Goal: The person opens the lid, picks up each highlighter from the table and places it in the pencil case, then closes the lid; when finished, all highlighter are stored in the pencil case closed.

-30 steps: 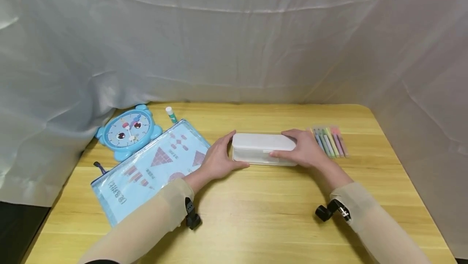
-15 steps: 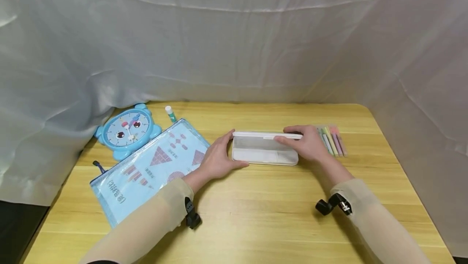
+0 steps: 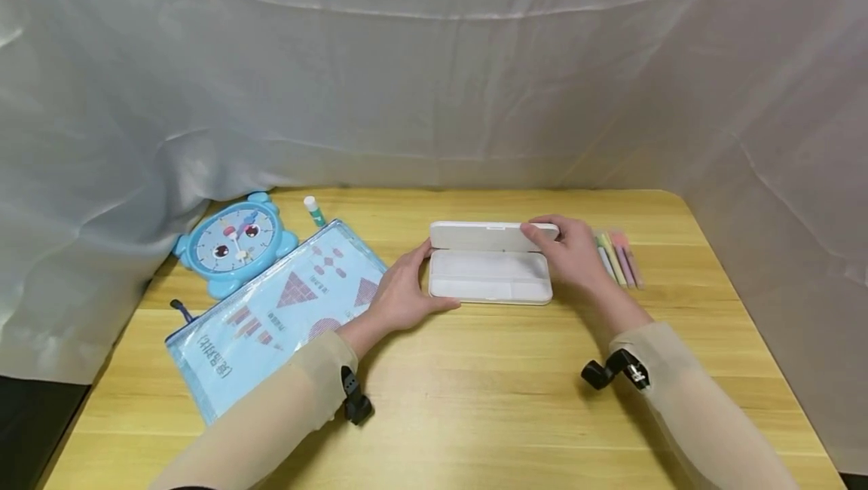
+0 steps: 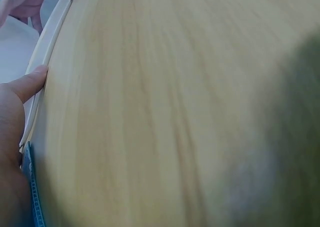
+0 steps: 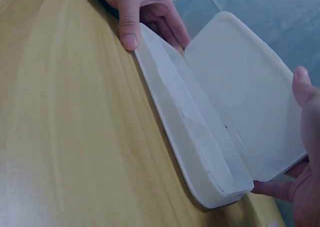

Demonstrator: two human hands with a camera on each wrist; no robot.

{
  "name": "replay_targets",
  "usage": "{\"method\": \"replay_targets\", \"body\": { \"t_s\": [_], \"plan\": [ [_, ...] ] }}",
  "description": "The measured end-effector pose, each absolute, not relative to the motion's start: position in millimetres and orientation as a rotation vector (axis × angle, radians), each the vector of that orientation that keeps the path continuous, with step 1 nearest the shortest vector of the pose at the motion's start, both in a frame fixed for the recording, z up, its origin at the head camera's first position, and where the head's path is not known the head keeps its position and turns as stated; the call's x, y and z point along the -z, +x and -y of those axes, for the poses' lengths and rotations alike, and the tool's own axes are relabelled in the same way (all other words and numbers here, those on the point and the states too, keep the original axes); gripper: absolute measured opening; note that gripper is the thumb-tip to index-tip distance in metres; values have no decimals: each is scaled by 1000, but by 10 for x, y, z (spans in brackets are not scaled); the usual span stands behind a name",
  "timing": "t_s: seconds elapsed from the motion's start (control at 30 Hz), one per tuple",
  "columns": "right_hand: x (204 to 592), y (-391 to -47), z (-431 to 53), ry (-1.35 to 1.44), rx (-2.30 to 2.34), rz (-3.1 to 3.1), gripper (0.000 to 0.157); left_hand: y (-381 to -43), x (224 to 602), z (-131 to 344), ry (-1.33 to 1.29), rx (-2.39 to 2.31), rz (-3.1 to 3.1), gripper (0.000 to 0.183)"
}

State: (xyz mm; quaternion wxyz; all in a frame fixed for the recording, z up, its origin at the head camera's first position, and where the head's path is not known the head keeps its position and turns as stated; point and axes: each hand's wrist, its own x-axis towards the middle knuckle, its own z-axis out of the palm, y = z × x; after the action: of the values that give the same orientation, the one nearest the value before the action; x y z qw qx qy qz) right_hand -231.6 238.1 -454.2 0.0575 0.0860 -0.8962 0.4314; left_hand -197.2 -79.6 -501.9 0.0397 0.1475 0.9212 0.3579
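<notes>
A white pencil case point(image 3: 468, 286) lies on the table with its hinged lid point(image 3: 475, 236) raised at the back. Inside it, a thin divider runs lengthwise. My left hand point(image 3: 401, 295) grips the case's left end, the thumb along its front edge and the fingers behind. At the lid's right end, my right hand point(image 3: 575, 255) pinches the edge between thumb and fingers. The right wrist view has the lid point(image 5: 245, 97) tilted back from the case body, with the right thumb on its inner face. Only the front edge and part of the case appear in the left wrist view.
Pastel markers point(image 3: 620, 258) lie to the right, partly behind my right hand. To the left are a blue zip document pouch point(image 3: 271, 316), a blue toy clock point(image 3: 237, 241) and a glue stick point(image 3: 314, 211). Grey cloth point(image 3: 434, 83) hangs behind the wooden table point(image 3: 475, 399).
My right hand has lifted the pencil case's lid from closed to tilted back, moving up and away. My left hand has stayed on the case's left end.
</notes>
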Motion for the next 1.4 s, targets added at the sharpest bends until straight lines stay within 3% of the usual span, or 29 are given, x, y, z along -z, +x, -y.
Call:
{"method": "replay_targets", "body": {
  "t_s": [0.4,0.83,1.4],
  "plan": [
    [4528,-2431,-2335,255,-1311,2658,48,-1937,5036,841,451,-1100,-2836,125],
    [4520,-2541,-2268,105,-1460,2564,36,-1944,5038,856,444,-1088,-2842,125],
    [4533,-2604,-2304,75,-1461,2552,36,-1972,4997,780,499,-1108,-2818,128]
  ]
}}
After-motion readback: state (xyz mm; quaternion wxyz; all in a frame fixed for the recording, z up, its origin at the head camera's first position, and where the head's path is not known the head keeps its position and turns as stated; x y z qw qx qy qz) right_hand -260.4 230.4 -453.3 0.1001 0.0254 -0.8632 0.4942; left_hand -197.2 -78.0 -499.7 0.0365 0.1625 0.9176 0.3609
